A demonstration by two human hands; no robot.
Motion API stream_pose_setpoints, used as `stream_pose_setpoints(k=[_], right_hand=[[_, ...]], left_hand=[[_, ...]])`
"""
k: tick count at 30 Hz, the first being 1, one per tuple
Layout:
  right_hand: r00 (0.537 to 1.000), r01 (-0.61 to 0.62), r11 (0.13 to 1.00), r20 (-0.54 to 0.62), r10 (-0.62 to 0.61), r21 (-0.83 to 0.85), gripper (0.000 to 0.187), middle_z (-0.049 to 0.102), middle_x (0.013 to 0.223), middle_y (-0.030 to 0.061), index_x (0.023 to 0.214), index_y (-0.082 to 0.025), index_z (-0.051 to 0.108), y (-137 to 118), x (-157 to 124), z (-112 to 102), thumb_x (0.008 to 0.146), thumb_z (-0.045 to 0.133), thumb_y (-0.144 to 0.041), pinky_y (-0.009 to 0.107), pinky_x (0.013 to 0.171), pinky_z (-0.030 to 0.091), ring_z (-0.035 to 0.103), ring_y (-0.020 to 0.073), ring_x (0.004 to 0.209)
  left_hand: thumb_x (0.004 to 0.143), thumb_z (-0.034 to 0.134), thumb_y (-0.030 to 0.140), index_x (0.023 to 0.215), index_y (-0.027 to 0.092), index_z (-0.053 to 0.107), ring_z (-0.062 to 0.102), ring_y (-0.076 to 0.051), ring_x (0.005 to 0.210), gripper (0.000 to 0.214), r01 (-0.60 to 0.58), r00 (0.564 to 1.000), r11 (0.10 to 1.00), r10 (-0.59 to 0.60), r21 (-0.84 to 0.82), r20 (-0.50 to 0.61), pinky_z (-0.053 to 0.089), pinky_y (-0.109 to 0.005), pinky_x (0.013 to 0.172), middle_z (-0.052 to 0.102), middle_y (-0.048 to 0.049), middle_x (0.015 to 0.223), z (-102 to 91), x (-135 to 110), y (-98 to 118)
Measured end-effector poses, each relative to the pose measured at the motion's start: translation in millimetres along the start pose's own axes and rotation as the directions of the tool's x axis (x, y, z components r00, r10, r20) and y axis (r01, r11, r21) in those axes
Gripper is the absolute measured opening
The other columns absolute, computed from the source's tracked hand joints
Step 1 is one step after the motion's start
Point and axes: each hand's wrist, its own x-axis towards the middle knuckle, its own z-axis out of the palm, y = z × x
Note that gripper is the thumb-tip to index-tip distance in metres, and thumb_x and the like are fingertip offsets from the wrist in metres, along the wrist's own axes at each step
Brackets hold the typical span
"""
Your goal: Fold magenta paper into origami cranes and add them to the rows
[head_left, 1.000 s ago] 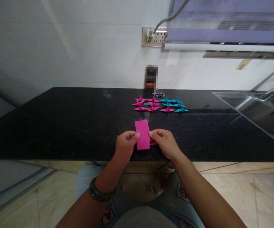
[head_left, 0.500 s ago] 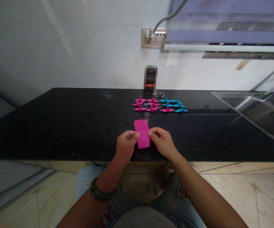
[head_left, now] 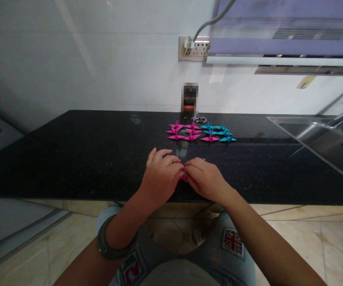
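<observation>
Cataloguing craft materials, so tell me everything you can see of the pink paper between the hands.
Only a small patch of the pink paper shows: plain, bright, tapering toward the near edge of the black counter. The left hand and right hand meet at it, fingers touching it and hiding the rest, so its full shape and folds are unclear.

Pink paper (head_left: 184, 178); pink cranes (head_left: 192, 137); blue cranes (head_left: 219, 132); speckled black counter (head_left: 100, 163); dark green bangle (head_left: 112, 253).

Pale wall (head_left: 114, 71) behind black counter (head_left: 94, 159); steel sink (head_left: 323, 145) at right; beige tiled floor (head_left: 342, 246) below.
</observation>
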Motion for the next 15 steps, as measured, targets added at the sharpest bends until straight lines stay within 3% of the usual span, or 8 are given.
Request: stream_pose_setpoints(k=[7, 15], right_hand=[[0.994, 0.023, 0.996, 0.111, -0.014, -0.081, 0.018, 0.058, 0.084, 0.0078, 0.085, -0.015, 0.056, -4, 5, -12, 0.086, 0.04, -0.021, 0.028, 0.071, 0.039, 0.049, 0.0171, 0.08], [0.984, 0.051, 0.995, 0.173, -0.035, -0.088, 0.018, 0.058, 0.085, 0.0069, 0.085, -0.014, 0.056, -9, 7, -22, 0.086, 0.039, -0.022, 0.028, 0.07, 0.038, 0.05, 0.0169, 0.08]], left_hand=[[0.079, 0.049, 0.024, 0.076, 0.02, 0.064, 0.049, -0.024, 0.098, 0.016, -0.074, 0.988, 0.996, 0.066, 0.057, 0.138, 0.024, -0.051, 0.097, 0.064, -0.0033, 0.081, -2.8, 2, -2], [0.08, 0.046, 0.019, 0.075, 0.017, 0.062, 0.051, -0.02, 0.093, 0.017, -0.193, 0.969, 0.978, 0.177, 0.084, 0.171, 0.03, -0.047, 0.094, 0.063, -0.0029, 0.08, -9.9, 2, -4]])
